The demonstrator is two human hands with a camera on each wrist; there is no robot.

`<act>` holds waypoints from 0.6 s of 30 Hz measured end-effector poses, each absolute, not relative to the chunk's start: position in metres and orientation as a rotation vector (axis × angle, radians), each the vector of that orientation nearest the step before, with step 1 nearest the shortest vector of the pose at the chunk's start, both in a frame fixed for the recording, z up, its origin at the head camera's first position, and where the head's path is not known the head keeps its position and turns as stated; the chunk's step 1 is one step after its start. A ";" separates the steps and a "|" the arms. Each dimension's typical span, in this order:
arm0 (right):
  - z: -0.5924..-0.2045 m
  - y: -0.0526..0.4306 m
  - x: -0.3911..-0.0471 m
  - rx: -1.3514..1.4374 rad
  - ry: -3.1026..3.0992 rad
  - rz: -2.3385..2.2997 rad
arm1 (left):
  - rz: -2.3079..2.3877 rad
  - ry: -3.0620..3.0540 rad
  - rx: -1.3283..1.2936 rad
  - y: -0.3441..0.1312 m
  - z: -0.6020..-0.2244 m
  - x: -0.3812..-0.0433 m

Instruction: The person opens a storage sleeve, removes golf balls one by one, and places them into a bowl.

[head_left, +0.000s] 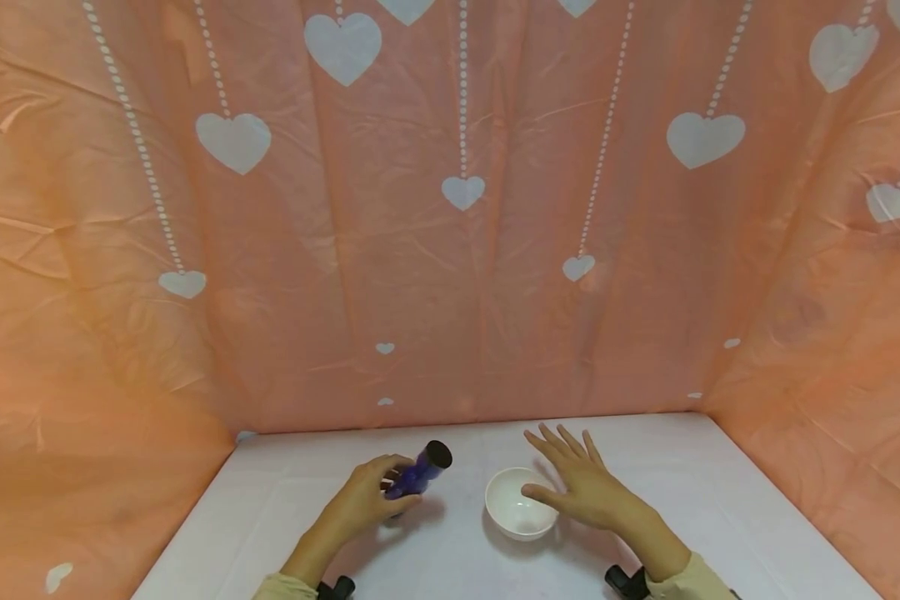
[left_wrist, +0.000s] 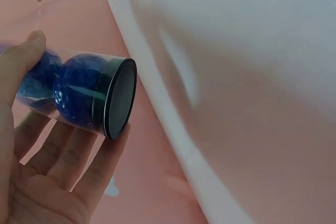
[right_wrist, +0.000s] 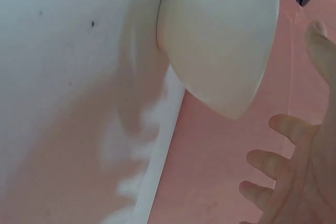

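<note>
- By the left hand (head_left: 366, 498) the clear tube (head_left: 418, 477) was held, thumb on one side, part-curled fingers on the other; grip was judged light, not a full wrap
- Tube was positioned left of the bowl (head_left: 499, 500), tilted, top end (head_left: 438, 454) leaned toward the far right; bottom end (left_wrist: 122, 98) looked lifted off the white table (head_left: 450, 567)
- Step in hand was judged a one-handed hold; smooth wall could slip if tipped fast, so even pressure from thumb and fingers was called for, without the wall being squeezed out of round
- In the tube, rounded blue balls (left_wrist: 79, 90) were seen through the wall, stacked along its length; count could not be told, part being hidden by the hand
- Both ends looked dark; at the bottom a flat grey face was shown; whether the top was lidded or open could not be told, so a modest tilt was judged safest
- Bowl was stood upright on the table, apart from the tube; nothing was seen inside, though part was covered by the right hand (head_left: 587, 493)
- Right hand was spread wide, fingers straight, nothing gripped; a gap to the bowl was shown in the right wrist view
- Bowl was judged easily nudged; any contact was best made softly, at the outer wall
</note>
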State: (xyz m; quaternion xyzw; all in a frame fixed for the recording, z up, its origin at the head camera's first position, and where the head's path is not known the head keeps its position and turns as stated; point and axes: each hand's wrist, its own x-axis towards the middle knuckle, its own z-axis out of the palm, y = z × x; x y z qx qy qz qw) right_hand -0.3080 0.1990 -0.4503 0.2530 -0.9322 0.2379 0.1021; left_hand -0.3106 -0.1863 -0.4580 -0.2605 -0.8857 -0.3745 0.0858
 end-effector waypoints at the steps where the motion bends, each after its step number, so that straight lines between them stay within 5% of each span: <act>1: -0.450 0.198 -0.308 0.751 -2.750 0.693 | -1.103 -2.636 -0.782 -0.185 -0.457 -0.311; 18: -0.450 0.186 -0.310 0.895 -2.626 0.775 | -1.003 -2.636 -0.848 -0.163 -0.451 -0.313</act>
